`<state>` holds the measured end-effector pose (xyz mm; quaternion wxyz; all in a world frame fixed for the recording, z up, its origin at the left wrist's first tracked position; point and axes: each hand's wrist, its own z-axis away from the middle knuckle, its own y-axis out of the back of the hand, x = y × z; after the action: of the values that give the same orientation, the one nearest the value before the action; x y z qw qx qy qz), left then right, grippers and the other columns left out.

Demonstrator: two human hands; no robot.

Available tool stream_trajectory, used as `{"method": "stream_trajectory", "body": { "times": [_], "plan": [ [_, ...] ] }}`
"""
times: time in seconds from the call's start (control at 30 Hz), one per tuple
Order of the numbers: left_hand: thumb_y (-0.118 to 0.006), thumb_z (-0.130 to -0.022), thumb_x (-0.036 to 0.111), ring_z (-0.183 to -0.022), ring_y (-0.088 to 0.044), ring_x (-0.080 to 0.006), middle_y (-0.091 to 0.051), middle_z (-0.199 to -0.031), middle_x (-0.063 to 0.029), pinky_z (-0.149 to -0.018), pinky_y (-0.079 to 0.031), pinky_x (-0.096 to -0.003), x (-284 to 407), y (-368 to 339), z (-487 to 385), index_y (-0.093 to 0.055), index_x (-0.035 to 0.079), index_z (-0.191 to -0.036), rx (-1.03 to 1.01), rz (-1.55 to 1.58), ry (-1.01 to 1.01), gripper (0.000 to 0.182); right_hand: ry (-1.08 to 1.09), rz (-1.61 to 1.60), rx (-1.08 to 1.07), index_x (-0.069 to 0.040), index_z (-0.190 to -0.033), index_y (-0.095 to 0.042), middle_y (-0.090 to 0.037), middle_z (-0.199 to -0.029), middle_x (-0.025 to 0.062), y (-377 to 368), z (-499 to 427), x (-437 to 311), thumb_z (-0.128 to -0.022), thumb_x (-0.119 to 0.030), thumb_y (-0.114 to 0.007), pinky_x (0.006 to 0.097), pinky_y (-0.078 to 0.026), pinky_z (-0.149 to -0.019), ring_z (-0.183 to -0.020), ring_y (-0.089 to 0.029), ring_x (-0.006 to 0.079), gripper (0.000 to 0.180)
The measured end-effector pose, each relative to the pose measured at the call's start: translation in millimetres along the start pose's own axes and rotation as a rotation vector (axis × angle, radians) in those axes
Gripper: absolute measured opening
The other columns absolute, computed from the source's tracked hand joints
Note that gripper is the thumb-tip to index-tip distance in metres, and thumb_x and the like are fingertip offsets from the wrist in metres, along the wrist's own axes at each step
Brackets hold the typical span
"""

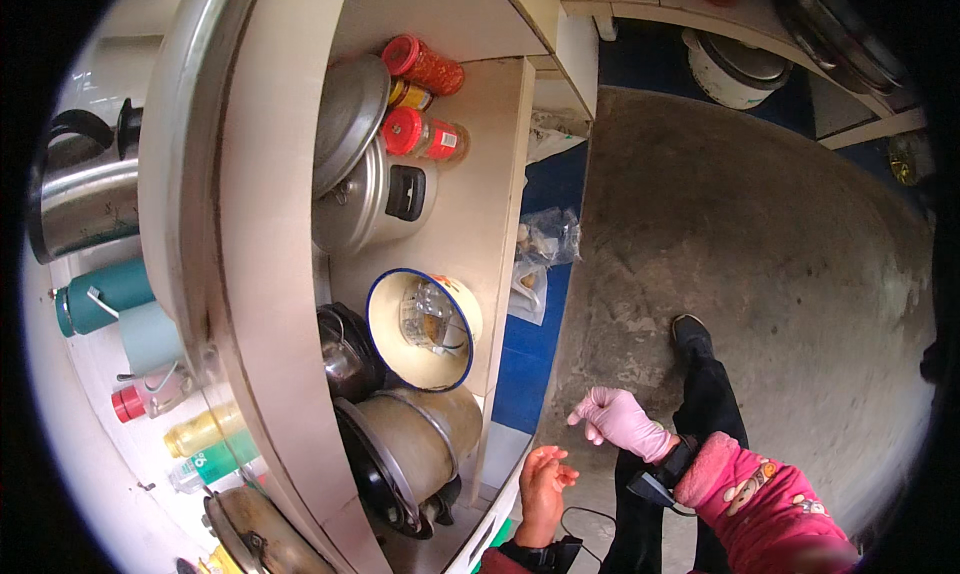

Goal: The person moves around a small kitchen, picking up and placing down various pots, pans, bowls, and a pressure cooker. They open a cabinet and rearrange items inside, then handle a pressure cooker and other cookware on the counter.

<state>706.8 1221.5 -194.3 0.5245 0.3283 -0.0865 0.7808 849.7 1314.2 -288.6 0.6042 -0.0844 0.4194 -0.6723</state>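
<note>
My left hand (545, 488), bare and with a dark strap at the wrist, is near the lower middle; its fingers are slightly curled and apart, holding nothing. To its upper right, my right hand (621, 424) wears a pink glove, its fingers loosely bent with no object seen in them. The hands do not touch. Left of them, an enamel basin (386, 334) with a blue rim lies tilted in an open cabinet, with a clear plastic container (427, 315) inside. Below it in the picture is a large metal pot (427, 439).
The cabinet also holds a lidded pot (379, 206), a round metal lid (352, 116) and red-lidded jars (424, 65). Plastic bags (547, 236) lie beside its base. Bottles and a cup (150, 338) stand on the counter above. A white pot (724, 75) sits under another counter.
</note>
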Motion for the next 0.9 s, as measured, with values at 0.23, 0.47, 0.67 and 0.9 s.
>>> {"method": "stream_trajectory", "body": {
  "times": [0.23,0.47,0.67,0.9],
  "plan": [
    [-0.054,-0.091,0.011,-0.072,-0.063,-0.0216,-0.063,-0.103,-0.0089,-0.064,-0.047,-0.0337,-3,-4,5,-0.055,0.009,-0.114,0.012,0.005,-0.001,0.023,-0.125,0.117,-0.015,-0.002,-0.082,-0.065,-0.06,-0.06,0.0019,6,11,-18,-0.101,-0.032,-0.053,0.0239,-0.04,-0.046,-0.048,-0.048,0.0064,0.037],
    [-0.055,-0.091,0.011,-0.071,-0.063,-0.0215,-0.063,-0.101,-0.0089,-0.063,-0.047,-0.0327,12,-17,10,-0.056,0.009,-0.112,-0.049,0.013,-0.04,0.022,0.042,-0.026,-0.075,-0.001,-0.084,-0.066,-0.062,-0.066,0.0019,14,9,-20,-0.1,-0.031,-0.053,0.0241,-0.047,-0.058,-0.057,-0.056,0.0075,0.036],
    [-0.057,-0.092,0.013,-0.068,-0.063,-0.0205,-0.064,-0.095,-0.0088,-0.062,-0.048,-0.032,42,-28,5,-0.057,0.006,-0.106,-0.031,0.057,-0.105,0.016,0.054,0.076,-0.08,0.0,-0.09,-0.063,-0.066,-0.078,0.0028,31,-4,-54,-0.099,-0.017,-0.051,0.0245,-0.049,-0.064,-0.065,-0.06,0.0087,0.023],
    [-0.059,-0.092,0.013,-0.068,-0.063,-0.0186,-0.064,-0.094,-0.0092,-0.061,-0.049,-0.0305,75,-48,-11,-0.057,0.005,-0.108,-0.055,0.079,-0.221,0.017,0.118,0.104,-0.106,0.002,-0.094,-0.063,-0.068,-0.089,0.0057,39,-24,-115,-0.099,-0.017,-0.051,0.024,-0.051,-0.067,-0.069,-0.059,0.0092,0.022]
  ]
}}
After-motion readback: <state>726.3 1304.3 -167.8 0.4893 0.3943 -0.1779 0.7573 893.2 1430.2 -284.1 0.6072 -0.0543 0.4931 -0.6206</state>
